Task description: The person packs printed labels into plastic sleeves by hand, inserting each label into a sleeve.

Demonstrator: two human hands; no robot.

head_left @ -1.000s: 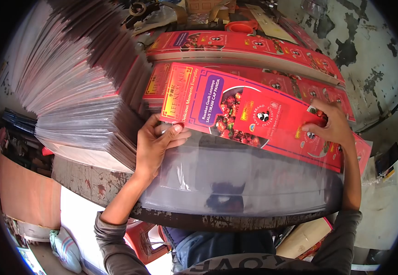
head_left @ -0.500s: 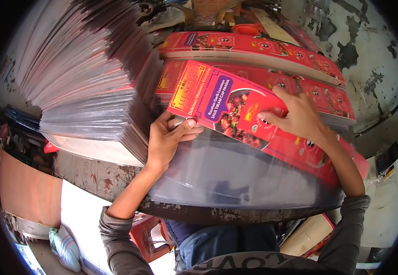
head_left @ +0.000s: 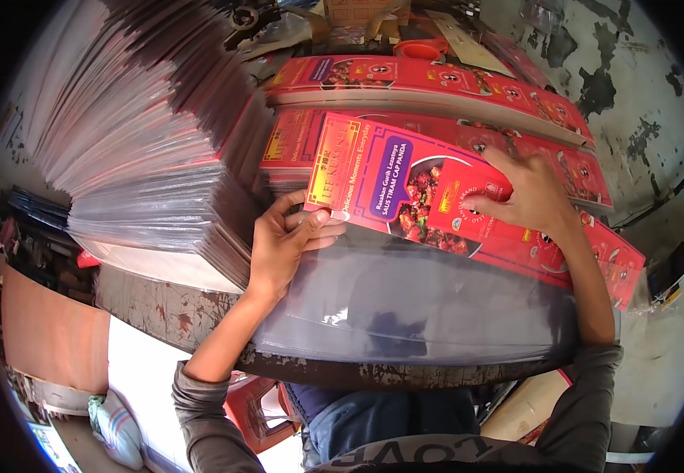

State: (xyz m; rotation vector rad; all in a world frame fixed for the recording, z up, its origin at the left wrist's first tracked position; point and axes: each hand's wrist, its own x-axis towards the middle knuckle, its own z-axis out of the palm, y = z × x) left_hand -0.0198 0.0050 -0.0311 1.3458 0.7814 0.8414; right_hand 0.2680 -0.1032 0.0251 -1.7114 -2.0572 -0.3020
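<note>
A long red printed card strip (head_left: 436,197) with food pictures and yellow and purple panels slants across the middle. My left hand (head_left: 290,244) pinches its lower left corner between thumb and fingers. Over the strip's right half lies my right hand (head_left: 531,193), thumb on the printed face and fingers toward the far edge, gripping it. Beneath the strip, a pile of clear plastic sleeves (head_left: 413,315) lies flat along the table's near edge. Behind it are two stacks of matching red strips, a nearer stack (head_left: 294,130) and a farther stack (head_left: 405,75).
A tall, fanned stack of strips in plastic sleeves (head_left: 160,189) stands at the left on the worn table (head_left: 168,303). A red round object (head_left: 421,49) sits at the back. Below are a red plastic stool (head_left: 259,414) and a striped white sack (head_left: 117,430). A peeling wall (head_left: 594,71) rises at the right.
The strip has shifted slightly to the right and now shows sharply instead of blurred at its right end. Both hands stay on it, the left a little lower.
</note>
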